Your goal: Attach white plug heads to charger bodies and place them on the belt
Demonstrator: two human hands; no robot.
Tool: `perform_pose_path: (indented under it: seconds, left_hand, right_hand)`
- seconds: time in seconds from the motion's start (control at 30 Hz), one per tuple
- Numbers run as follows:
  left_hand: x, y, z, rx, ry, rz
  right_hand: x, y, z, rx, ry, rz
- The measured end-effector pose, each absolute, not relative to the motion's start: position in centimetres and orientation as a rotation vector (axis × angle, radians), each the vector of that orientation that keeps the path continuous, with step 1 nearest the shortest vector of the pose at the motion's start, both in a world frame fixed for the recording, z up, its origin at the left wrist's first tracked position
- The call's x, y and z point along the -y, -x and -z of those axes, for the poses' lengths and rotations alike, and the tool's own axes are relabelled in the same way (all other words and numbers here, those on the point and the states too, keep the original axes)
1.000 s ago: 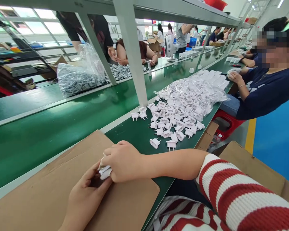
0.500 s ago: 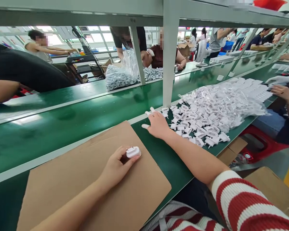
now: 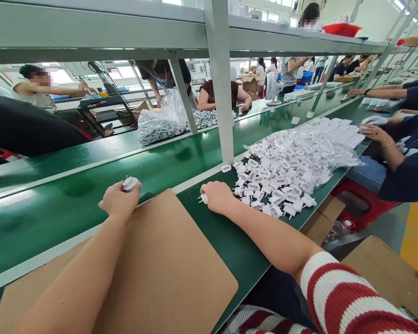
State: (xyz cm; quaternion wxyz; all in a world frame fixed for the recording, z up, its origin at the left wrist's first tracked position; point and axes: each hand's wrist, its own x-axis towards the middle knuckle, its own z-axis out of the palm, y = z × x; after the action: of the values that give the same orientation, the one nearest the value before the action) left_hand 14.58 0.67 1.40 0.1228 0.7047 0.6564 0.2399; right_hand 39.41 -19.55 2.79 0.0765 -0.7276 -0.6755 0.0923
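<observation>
My left hand (image 3: 120, 200) is closed round a white plug housing (image 3: 130, 183), its metal pins pointing up, over the edge of the green conveyor belt (image 3: 80, 190). Beyond the cardboard sheet's corner, my right hand (image 3: 218, 196) is closed on another white plug housing (image 3: 204, 198). The pins of that one stick out to the left, and most of its body is hidden by the fingers. Just right of this hand lies a large heap of similar housings (image 3: 264, 178), partly covered by a clear plastic bag. A brown cardboard sheet (image 3: 163, 264) lies under my left forearm.
A grey upright post (image 3: 220, 93) stands at the belt's near edge, with one loose housing (image 3: 226, 168) at its foot. A grey shelf beam (image 3: 125, 39) crosses overhead. At right, a co-worker's hands (image 3: 376, 130) are at the heap's far end. Other people sit across the belt.
My left hand has moved with its plug housing from above the cardboard leftward and away to the belt. My right hand has closed on a housing and drawn slightly back. The view has shifted.
</observation>
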Motion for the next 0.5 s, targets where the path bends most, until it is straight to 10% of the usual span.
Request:
perform_pose_path:
  seconds: [0.5]
  left_hand:
    - [0.4,-14.3,1.0,-2.033,-1.986,-1.099]
  right_hand:
    - [22.3,-36.6,-3.7,2.284,1.83,-0.551]
